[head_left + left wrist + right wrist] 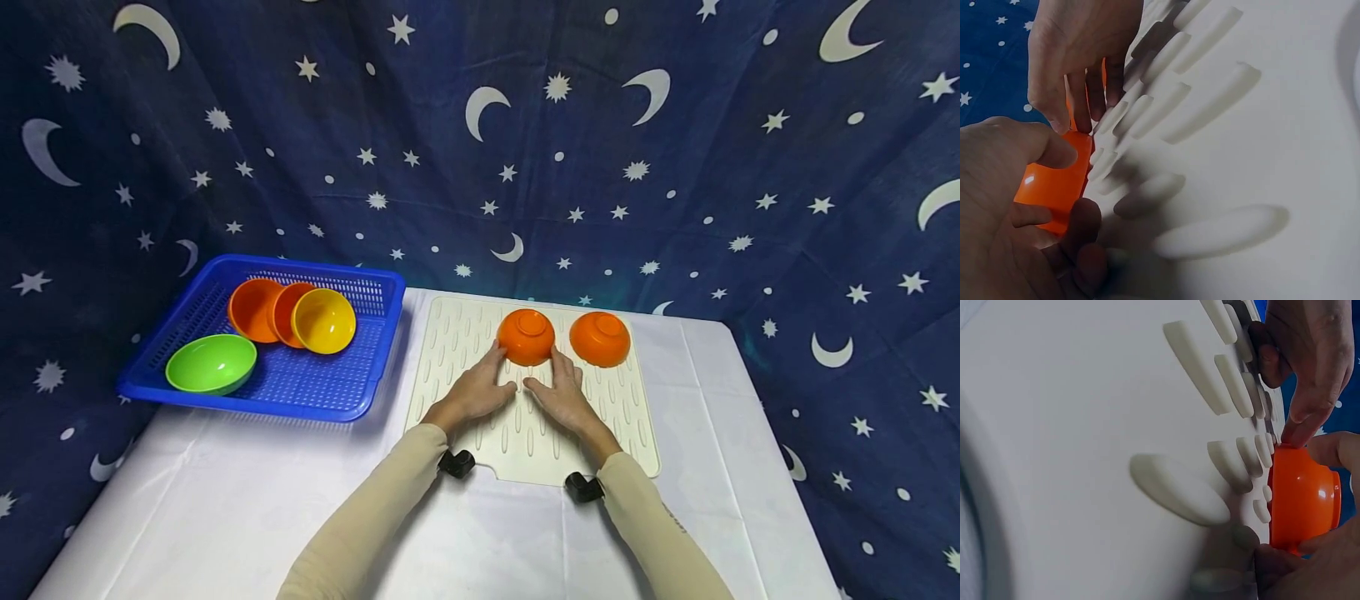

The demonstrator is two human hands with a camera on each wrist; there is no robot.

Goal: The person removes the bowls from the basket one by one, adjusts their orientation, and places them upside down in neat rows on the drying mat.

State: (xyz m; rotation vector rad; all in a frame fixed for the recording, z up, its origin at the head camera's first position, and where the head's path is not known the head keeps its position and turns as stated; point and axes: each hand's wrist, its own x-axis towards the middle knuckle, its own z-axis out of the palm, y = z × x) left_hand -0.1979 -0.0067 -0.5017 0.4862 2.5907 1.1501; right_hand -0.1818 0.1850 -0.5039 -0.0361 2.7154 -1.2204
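L hand + R hand either side of upturned orange bowl: fingers mostly extended, thumbs spread, fingertips at bowl's sides, no wrapped grip; exact contact pts hard to see. Bowl partly hidden by fingers in both wrist views; whether rim down on mat or slightly lifted, can't tell. Sleeves cut off at bottom, head view.

Bowl over far part of ribbed mat, nr back edge. 2nd upturned orange bowl just R, narrow gap, nr mat's R edge. Beyond, white cloth to table edge.

L, past strip of cloth: blue basket w/ green bowl, yellow bowl partly covering an orange one.
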